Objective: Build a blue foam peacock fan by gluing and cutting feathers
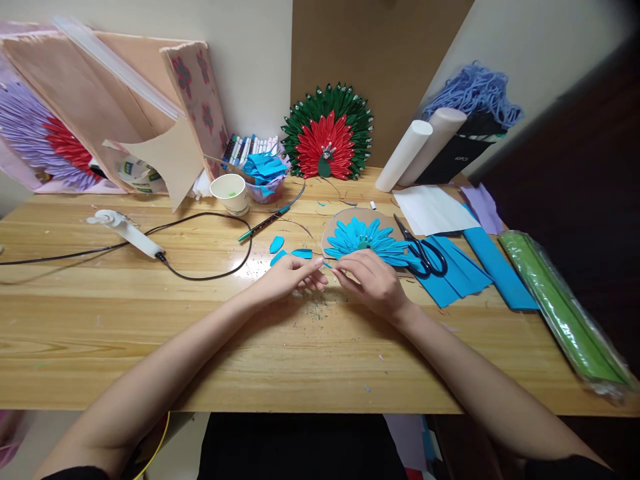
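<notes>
My left hand (293,275) and my right hand (374,280) meet over the middle of the table. Between their fingertips is a small, narrow piece of blue crepe paper (327,265), pinched from both sides. Right behind the hands lies a fan of blue paper petals (350,235) on a rounded piece of cardboard (334,223), partly covered by my right hand. Cut blue petals (277,244) lie just beyond my left hand. Black-handled scissors (425,257) rest on folded blue paper (457,273) to the right.
A white glue gun (127,233) with a looping black cord lies left. Behind are a green marker (263,223), a paper cup (230,194), a bowl of blue paper pieces (264,172) and a finished red-and-green paper peacock (327,137). A wrapped green roll (565,313) lies along the right.
</notes>
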The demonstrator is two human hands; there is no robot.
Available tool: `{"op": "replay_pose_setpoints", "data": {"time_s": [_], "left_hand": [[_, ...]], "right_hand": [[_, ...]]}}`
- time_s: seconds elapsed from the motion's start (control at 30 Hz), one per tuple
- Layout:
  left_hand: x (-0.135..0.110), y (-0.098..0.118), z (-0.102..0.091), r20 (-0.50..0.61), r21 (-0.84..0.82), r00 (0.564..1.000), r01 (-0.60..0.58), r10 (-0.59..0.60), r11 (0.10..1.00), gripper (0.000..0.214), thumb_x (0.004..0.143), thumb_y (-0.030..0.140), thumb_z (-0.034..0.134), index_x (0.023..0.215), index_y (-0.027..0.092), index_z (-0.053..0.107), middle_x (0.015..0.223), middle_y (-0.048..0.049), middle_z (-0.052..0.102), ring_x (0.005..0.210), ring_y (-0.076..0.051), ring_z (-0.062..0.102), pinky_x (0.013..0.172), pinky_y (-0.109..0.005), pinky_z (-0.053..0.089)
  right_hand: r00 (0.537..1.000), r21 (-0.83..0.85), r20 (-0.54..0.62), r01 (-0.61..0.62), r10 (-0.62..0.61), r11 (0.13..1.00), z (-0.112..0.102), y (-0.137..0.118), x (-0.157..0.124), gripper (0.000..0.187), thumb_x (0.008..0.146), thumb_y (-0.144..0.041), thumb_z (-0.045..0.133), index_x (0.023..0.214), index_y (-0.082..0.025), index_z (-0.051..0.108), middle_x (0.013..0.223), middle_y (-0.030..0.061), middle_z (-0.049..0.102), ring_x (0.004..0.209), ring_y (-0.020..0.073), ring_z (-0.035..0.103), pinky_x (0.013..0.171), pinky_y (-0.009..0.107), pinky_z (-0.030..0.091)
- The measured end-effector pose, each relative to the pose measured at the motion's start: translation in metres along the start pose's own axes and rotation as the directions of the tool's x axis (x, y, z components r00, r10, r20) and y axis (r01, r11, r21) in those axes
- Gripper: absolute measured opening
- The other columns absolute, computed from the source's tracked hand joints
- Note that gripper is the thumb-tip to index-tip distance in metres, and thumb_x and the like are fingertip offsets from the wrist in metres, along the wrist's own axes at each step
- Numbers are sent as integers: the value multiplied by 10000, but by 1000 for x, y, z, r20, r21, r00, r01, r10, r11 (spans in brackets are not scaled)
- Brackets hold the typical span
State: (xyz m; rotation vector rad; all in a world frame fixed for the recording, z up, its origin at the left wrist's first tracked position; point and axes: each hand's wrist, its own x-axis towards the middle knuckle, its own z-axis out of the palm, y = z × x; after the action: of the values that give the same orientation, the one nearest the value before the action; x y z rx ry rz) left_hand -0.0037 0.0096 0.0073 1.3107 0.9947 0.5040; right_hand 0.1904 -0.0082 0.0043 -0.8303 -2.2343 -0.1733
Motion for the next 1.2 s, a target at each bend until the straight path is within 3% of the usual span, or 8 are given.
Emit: {"op": "replay_pose_setpoints", "data": {"time_s": [0.17,0.37,0.53,0.67,0.77,0.9,1.0,1.2], "left_hand": [[-1,0,-1,10,-190,1000,18,-16,982,377,782,470,560,717,123,691,695,-68,677,559,-91,559,548,-214,433],[2,-6,-4,-33,-115,999,-2,-2,993,256,721,384,645,697,130,674,657,-36,657,562,-95,552,564,-226,452],[-3,-2,-10,-144,41,988,-42,47,998,283,760,393,594,695,125,655,627,-42,650,513,-94,544,484,-200,410],[-32,-2,-29,-317,194,940,-69,130,978,280,779,381,572,690,128,653,630,-46,654,535,-110,568,485,-200,411],[-68,-10,-52,-478,247,862,-52,168,968,257,784,361,566,717,131,658,684,-56,675,594,-131,600,531,-215,443],[-119,-34,-87,-694,170,707,-18,133,985,249,757,365,589,763,125,658,704,-58,681,590,-145,607,540,-239,465],[-149,-57,-115,-811,110,577,-13,97,994,294,737,402,608,801,119,659,665,-43,668,579,-150,606,534,-246,472],[-184,-89,-157,-947,172,278,19,160,985,246,755,343,593,814,124,689,816,-79,709,753,-185,647,709,-283,487]], "right_hand": [[982,-137,14,191,-191,972,-2,4,-3,97,843,-144,526,884,-190,601,776,53,679,743,160,617,670,282,511],[942,-166,75,335,-327,928,-2,4,-4,88,820,-127,558,877,-165,613,831,66,695,764,172,625,674,291,519],[987,-49,25,160,-159,986,-3,1,-1,54,794,-147,594,827,-187,606,802,50,687,775,171,609,685,293,516],[998,106,37,-60,56,993,-1,-5,1,64,797,-138,583,841,-183,588,796,57,663,777,176,590,704,322,498],[986,216,125,-140,114,966,6,-16,7,58,829,-148,538,864,-179,571,816,64,647,792,184,585,715,333,480],[921,337,346,-298,177,893,34,-38,36,99,880,-230,463,894,-198,556,812,43,632,709,159,587,636,291,468],[863,400,481,-374,156,837,76,-61,78,141,883,-284,444,932,-197,544,818,36,630,686,152,595,605,274,463],[870,457,465,-394,163,797,186,-127,177,363,783,-370,562,1036,-112,536,1032,158,606,861,216,603,712,315,454]]}}
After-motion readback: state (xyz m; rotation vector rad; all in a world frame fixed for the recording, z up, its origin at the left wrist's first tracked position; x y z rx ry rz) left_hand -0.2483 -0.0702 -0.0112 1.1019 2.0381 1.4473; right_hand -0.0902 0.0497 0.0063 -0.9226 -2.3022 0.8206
